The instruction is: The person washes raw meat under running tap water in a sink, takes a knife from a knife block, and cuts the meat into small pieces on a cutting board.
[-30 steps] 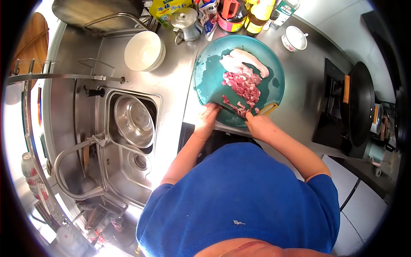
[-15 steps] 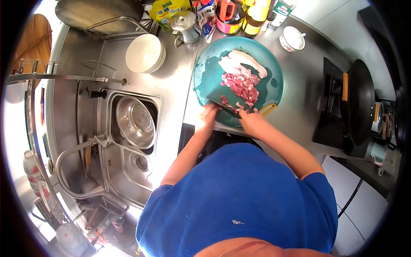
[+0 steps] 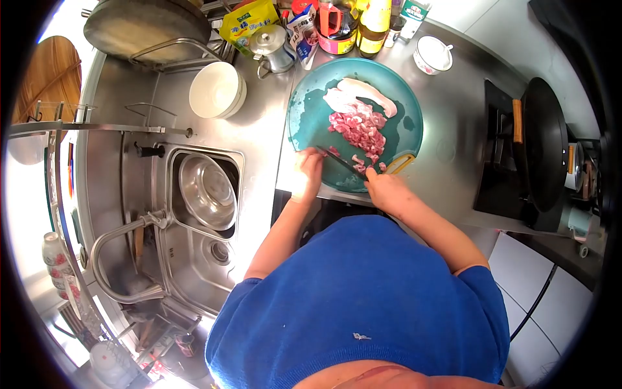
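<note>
A round green cutting board (image 3: 308, 110) bears a heap of chopped raw meat (image 3: 360, 131) and, behind it, a pale uncut strip of fatty meat (image 3: 370, 91). My right hand (image 3: 387, 190) is closed round the handle of a kitchen knife (image 3: 343, 162) at the board's near edge. The blade points left across the board, with small meat bits (image 3: 359, 162) beside it. My left hand (image 3: 308, 172) is at the board's near left edge, its fingers pinched together close to the knife tip. Whatever lies between those fingers is hidden.
On the left, a sink (image 3: 194, 259) holds a metal basin (image 3: 206, 188). A white bowl (image 3: 217, 91), metal pot (image 3: 272, 48) and sauce bottles (image 3: 374, 29) stand behind. A small bowl (image 3: 433, 55) sits back right, and a wok (image 3: 544, 146) rests on the stove at right.
The knife blade now shows more clearly between my hands, its angle slightly changed. My left fingers have drawn closer together. The whole view has shifted slightly.
</note>
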